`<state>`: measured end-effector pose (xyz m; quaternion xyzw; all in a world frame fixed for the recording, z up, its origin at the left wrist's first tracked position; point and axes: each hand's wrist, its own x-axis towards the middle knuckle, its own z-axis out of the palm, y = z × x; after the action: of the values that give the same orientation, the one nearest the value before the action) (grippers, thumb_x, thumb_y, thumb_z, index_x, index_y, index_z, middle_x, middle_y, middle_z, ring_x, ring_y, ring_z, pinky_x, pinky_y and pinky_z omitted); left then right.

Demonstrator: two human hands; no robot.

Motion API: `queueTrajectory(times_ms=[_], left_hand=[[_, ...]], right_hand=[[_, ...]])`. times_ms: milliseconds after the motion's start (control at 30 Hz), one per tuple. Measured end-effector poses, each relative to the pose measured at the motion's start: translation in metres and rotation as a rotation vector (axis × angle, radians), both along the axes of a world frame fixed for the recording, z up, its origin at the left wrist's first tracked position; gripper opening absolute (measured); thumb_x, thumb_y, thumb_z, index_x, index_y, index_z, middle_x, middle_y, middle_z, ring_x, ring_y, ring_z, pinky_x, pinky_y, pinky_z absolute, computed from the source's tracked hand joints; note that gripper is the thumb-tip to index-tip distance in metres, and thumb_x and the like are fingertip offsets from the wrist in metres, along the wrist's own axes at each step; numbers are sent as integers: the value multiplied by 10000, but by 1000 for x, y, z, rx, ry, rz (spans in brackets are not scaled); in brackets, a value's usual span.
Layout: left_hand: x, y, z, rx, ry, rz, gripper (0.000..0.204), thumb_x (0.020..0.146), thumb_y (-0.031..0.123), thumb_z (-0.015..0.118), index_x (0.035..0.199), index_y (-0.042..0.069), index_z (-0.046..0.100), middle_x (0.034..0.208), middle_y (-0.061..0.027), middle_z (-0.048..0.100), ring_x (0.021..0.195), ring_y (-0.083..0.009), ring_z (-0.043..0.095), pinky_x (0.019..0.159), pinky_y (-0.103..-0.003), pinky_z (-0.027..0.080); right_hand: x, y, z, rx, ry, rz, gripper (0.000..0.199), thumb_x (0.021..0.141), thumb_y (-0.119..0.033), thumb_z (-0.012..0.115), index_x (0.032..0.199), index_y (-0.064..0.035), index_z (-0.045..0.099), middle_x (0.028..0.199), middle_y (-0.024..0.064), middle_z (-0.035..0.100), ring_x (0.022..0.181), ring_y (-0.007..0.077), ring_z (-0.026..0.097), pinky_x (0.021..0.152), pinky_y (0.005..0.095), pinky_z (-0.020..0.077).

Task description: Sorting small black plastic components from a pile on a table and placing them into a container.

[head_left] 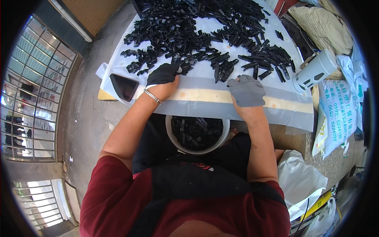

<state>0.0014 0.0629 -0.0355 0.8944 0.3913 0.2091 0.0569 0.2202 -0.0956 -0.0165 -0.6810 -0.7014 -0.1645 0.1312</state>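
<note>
Black-gloved left hand [162,78], fingers bent at black pieces [186,65], grip unclear, grey-gloved right hand [248,91], fingers curled, any hold hidden

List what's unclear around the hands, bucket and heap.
In the head view:
Right hand: palm and anything held, hidden by the hand's own back.
Left hand: exact grip; its black glove blends with the black heap.
Bucket: bottom, covered by black pieces.
Heap: far end, cut off by the top edge.

Gloved hands [247,92] near black pieces [173,33]
</note>
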Motion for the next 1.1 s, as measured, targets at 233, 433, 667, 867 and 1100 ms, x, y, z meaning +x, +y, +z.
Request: queueTrajectory(times_ms=[233, 433, 667, 867, 1100], left_hand=[[2, 1, 7, -85, 56, 137, 265, 745, 264, 593, 939, 83, 593, 846, -149, 619, 804, -308, 594, 720, -379, 469], [-9, 8, 7, -129, 1, 77, 245, 728, 254, 586, 903, 83, 595, 822, -159, 617, 786, -324, 592, 702, -381, 471], [-19, -10, 14, -436, -262, 68, 247, 759, 241, 572, 917, 50, 569, 777, -144, 620, 741, -294, 605, 684, -364, 478], [-9, -56, 6, -1342, -708, 32, 383, 723, 328, 731, 799, -41, 662, 847, -83, 639, 799, -122, 567, 702, -244, 443], [1, -73, 7, -1722, -1017, -108, 279, 816, 101, 609, 1051, -43, 566, 919, -106, 618, 852, -176, 605, 730, -284, 503]], right_hand=[[-21, 0, 4, 181, 602, 6, 198, 828, -152, 568, 1005, -63, 564, 877, 101, 584, 769, 264, 565, 704, 359, 448], [-20, -3, 0, 55, 821, 260, 210, 850, -152, 542, 1037, -60, 519, 875, 94, 561, 797, 227, 540, 724, 332, 432], [-34, -5, 22, -104, 866, 107, 247, 888, -248, 477, 1047, -64, 519, 903, 140, 572, 867, 304, 551, 763, 375, 432], [-51, -6, 1, -139, 640, 239, 285, 886, -257, 483, 1099, -69, 503, 937, 167, 581, 871, 339, 553, 756, 396, 435], [-58, -8, 18, -132, 730, 157, 260, 838, -214, 552, 1041, -51, 543, 897, 147, 598, 825, 314, 573, 720, 388, 445]])
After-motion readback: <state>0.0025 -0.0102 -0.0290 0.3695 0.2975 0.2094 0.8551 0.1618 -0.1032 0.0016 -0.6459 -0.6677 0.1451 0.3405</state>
